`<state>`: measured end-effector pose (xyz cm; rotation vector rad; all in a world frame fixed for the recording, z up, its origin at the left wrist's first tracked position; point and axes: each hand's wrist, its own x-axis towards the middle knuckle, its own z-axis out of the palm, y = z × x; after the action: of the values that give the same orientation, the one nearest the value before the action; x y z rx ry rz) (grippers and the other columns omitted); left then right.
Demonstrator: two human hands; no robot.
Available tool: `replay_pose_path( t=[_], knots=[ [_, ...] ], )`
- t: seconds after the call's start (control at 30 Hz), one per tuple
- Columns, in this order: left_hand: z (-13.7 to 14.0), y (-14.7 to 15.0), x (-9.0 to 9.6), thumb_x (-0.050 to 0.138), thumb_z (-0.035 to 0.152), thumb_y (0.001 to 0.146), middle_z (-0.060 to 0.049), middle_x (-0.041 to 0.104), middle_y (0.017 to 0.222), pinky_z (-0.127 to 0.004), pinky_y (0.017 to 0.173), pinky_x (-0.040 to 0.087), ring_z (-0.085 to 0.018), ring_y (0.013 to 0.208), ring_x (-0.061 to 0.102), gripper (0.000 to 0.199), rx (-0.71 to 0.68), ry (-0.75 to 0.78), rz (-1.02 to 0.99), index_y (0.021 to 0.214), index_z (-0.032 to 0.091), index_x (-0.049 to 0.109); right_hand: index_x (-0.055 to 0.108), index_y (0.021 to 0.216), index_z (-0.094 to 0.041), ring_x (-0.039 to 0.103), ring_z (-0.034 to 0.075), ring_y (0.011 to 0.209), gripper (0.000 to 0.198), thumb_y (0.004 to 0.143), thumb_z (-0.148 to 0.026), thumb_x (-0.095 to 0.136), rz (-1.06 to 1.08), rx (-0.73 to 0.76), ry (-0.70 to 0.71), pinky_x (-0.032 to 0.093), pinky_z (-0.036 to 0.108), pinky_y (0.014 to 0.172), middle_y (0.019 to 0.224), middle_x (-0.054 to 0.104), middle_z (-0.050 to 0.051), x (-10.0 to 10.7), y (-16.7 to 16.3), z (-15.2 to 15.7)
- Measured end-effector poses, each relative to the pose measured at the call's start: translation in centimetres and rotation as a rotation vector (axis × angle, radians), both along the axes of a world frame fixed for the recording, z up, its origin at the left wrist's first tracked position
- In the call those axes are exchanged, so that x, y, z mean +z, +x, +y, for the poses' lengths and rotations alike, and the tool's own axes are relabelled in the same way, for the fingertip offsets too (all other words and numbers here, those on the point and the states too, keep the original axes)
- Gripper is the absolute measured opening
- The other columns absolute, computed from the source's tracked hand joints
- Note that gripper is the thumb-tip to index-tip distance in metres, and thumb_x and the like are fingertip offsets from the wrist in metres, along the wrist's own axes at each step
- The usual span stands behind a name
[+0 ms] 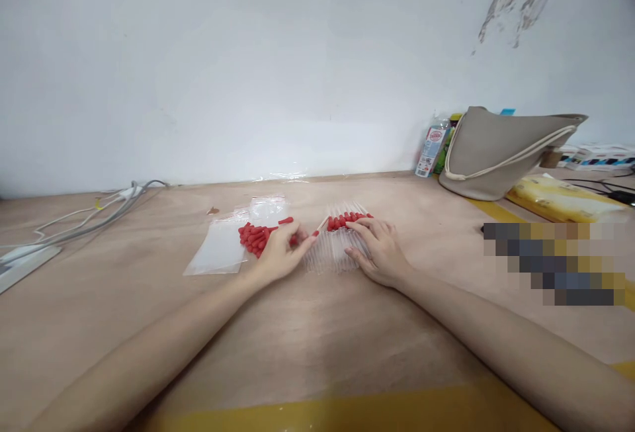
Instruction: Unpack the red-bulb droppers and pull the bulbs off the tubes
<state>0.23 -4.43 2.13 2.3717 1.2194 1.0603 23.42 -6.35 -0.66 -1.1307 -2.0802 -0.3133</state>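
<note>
A row of slim clear tubes (330, 252) lies on the table, and red rubber bulbs (338, 221) cross their upper part side by side. My left hand (284, 251) is closed in a pinch at the left end of the row, with a red rubber bulb (315, 233) at its fingertips. A thin pale tube end slants up beside that bulb. My right hand (380, 250) rests over the row's right side, thumb and fingers apart, fingertips by the bulbs and thumb on the tubes. Left of my left hand is a pile of loose red bulbs (253, 239), partly hidden by it.
Clear plastic bags (215, 247) lie left of the pile. Cables (129, 202) and a white power strip (30, 263) are at far left. At back right stand a carton (430, 151), a grey bag (496, 154) and a yellow packet (560, 200). Yellow tape (347, 409) runs along the front.
</note>
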Motion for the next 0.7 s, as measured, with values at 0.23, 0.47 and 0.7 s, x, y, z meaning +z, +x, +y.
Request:
replay_pose_path(
  t=[0.23, 0.47, 0.7],
  knots=[
    [-3.8, -4.1, -1.8, 0.052, 0.028, 0.083, -0.004, 0.062, 0.077, -0.029, 0.068, 0.047, -0.015, 0.072, 0.058, 0.015, -0.147, 0.113, 0.038, 0.074, 0.018, 0.056, 0.05, 0.122, -0.023, 0.047, 0.023, 0.11, 0.042, 0.085, -0.042, 0.048, -0.111, 0.168, 0.051, 0.029, 0.043, 0.095, 0.12, 0.054, 0.01, 0.2, -1.3, -0.7],
    [-3.1, -3.0, -1.7, 0.055, 0.026, 0.083, -0.006, 0.065, 0.086, -0.03, 0.076, 0.05, -0.016, 0.084, 0.061, 0.011, -0.239, 0.107, -0.04, 0.08, 0.017, 0.06, 0.061, 0.108, -0.025, 0.052, 0.02, 0.106, 0.029, 0.085, -0.039, 0.051, -0.142, 0.245, 0.067, 0.028, 0.045, 0.097, 0.106, 0.064, 0.005, 0.0, -1.9, -0.9],
    [-3.2, -2.4, -1.6, 0.053, 0.029, 0.084, -0.007, 0.065, 0.09, -0.032, 0.079, 0.05, -0.017, 0.087, 0.061, 0.014, -0.212, 0.13, -0.033, 0.087, 0.017, 0.061, 0.067, 0.089, -0.026, 0.054, 0.019, 0.101, 0.018, 0.086, -0.031, 0.05, -0.096, 0.287, 0.081, 0.027, 0.045, 0.099, 0.091, 0.068, 0.001, 0.0, -2.3, -0.9]
  ],
)
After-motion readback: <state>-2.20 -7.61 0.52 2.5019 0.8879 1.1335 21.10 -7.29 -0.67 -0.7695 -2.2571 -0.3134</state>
